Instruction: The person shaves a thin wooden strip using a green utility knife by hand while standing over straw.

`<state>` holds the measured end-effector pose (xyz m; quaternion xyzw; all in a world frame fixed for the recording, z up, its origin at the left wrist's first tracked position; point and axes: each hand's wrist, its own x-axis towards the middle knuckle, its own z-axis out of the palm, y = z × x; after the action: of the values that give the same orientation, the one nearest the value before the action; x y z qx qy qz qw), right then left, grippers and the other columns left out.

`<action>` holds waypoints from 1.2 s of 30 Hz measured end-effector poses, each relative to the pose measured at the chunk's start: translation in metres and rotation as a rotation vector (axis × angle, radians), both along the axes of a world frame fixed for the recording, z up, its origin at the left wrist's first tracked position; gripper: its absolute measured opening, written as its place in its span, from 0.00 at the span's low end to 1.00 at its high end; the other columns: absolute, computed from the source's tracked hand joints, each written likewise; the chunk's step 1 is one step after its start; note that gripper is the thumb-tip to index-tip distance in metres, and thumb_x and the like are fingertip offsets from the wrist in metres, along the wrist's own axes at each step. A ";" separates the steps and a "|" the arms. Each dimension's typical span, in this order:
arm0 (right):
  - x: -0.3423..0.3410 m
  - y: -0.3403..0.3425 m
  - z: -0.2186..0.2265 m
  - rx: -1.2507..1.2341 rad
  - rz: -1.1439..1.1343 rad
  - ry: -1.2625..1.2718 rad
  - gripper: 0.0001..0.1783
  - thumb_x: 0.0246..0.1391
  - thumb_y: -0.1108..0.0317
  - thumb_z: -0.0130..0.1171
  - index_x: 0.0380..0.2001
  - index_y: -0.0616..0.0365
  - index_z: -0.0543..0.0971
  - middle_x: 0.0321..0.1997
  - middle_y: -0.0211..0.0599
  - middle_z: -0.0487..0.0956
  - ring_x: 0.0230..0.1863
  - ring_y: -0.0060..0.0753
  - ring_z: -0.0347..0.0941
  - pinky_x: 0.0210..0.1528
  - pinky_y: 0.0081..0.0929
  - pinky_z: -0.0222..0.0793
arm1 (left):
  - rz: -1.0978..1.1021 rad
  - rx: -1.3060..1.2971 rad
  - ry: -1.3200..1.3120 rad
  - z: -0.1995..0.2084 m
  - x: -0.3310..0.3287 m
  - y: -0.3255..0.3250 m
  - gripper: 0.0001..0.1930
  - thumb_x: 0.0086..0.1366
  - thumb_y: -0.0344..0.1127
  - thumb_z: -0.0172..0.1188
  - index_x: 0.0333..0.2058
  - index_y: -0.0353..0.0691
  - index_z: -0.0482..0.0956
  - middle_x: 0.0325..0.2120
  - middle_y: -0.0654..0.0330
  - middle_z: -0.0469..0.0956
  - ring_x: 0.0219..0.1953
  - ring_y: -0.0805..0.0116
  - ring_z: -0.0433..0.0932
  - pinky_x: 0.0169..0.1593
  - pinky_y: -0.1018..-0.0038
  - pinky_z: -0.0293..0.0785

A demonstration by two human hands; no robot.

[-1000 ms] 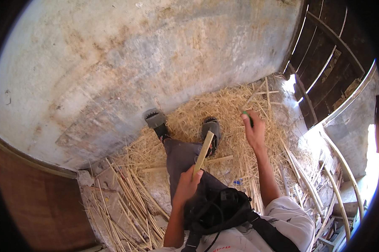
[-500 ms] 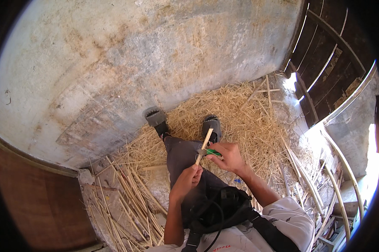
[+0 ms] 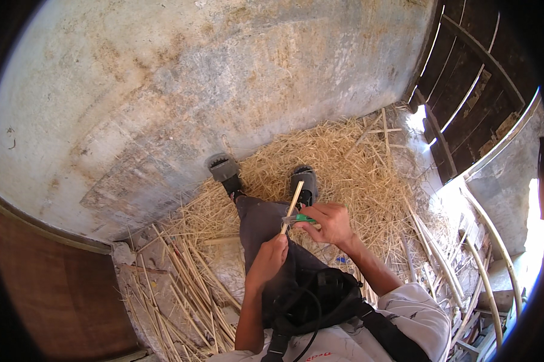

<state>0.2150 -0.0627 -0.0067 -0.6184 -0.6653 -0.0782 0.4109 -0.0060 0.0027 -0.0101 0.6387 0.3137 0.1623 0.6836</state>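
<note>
My left hand is closed round the lower end of a pale bamboo strip, which points up and slightly right above my lap. A knife with a green handle sits in my right hand, the fingers wrapped round it. Its short blade lies across the strip, just above my left fingers. A thin curled shaving seems to hang by the blade, too small to make out well.
Straw-like shavings cover the floor round my sandals. Long thin sticks lie in a bundle at my left. Longer poles lean at the right, near a dark plank door. A stained wall rises ahead.
Both hands have shifted only slightly, the left a little upward and the strip's top end with it. The knife stays on the strip, tilted a bit differently.
</note>
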 end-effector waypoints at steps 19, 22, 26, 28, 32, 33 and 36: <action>0.027 0.025 0.010 0.104 -0.118 -0.050 0.16 0.54 0.49 0.73 0.34 0.48 0.85 0.24 0.27 0.78 0.24 0.38 0.78 0.27 0.35 0.71 | 0.012 -0.073 -0.060 -0.010 0.004 0.004 0.21 0.85 0.47 0.41 0.30 0.43 0.65 0.21 0.73 0.59 0.22 0.82 0.58 0.26 0.77 0.57; 0.028 0.025 0.010 0.098 -0.127 -0.068 0.16 0.54 0.49 0.73 0.34 0.47 0.85 0.24 0.27 0.78 0.24 0.38 0.78 0.27 0.35 0.71 | 0.011 -0.045 -0.064 -0.013 0.006 0.003 0.20 0.85 0.47 0.41 0.30 0.45 0.65 0.21 0.74 0.57 0.22 0.83 0.56 0.26 0.78 0.56; 0.027 0.023 0.016 0.059 -0.118 -0.067 0.16 0.52 0.51 0.75 0.34 0.49 0.85 0.26 0.31 0.82 0.25 0.41 0.80 0.28 0.36 0.72 | 0.028 -0.103 -0.068 -0.018 0.003 0.005 0.21 0.85 0.45 0.42 0.30 0.42 0.67 0.21 0.72 0.61 0.23 0.82 0.60 0.27 0.78 0.59; 0.026 0.024 0.017 0.049 -0.111 -0.070 0.16 0.53 0.51 0.75 0.35 0.50 0.86 0.26 0.33 0.83 0.24 0.43 0.81 0.28 0.36 0.72 | 0.033 -0.112 -0.069 -0.018 0.002 0.005 0.21 0.85 0.45 0.43 0.30 0.42 0.67 0.21 0.71 0.61 0.23 0.82 0.60 0.27 0.78 0.59; 0.065 0.033 -0.007 0.092 -0.579 0.173 0.17 0.62 0.48 0.68 0.40 0.50 0.87 0.18 0.32 0.76 0.19 0.34 0.75 0.24 0.34 0.68 | -0.026 0.065 -0.024 -0.030 -0.013 0.002 0.21 0.84 0.44 0.43 0.29 0.42 0.67 0.21 0.72 0.61 0.23 0.82 0.60 0.27 0.77 0.58; 0.100 0.035 -0.002 0.027 -0.704 0.319 0.18 0.65 0.49 0.65 0.41 0.52 0.87 0.17 0.32 0.75 0.18 0.30 0.73 0.24 0.34 0.67 | -0.057 0.152 -0.005 -0.037 -0.018 0.000 0.21 0.84 0.44 0.43 0.29 0.42 0.66 0.21 0.72 0.60 0.23 0.82 0.59 0.27 0.77 0.58; 0.144 0.020 0.018 0.053 -0.739 0.440 0.20 0.69 0.49 0.61 0.43 0.55 0.87 0.16 0.32 0.74 0.18 0.23 0.69 0.23 0.33 0.66 | 0.005 -0.003 -0.049 -0.023 -0.013 -0.006 0.21 0.84 0.44 0.42 0.29 0.42 0.65 0.21 0.72 0.59 0.23 0.80 0.59 0.27 0.76 0.58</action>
<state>0.3589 -0.0431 0.0117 -0.8062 -0.2934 -0.1032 0.5033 -0.0189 -0.0032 -0.0332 0.6325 0.2986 0.1792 0.6918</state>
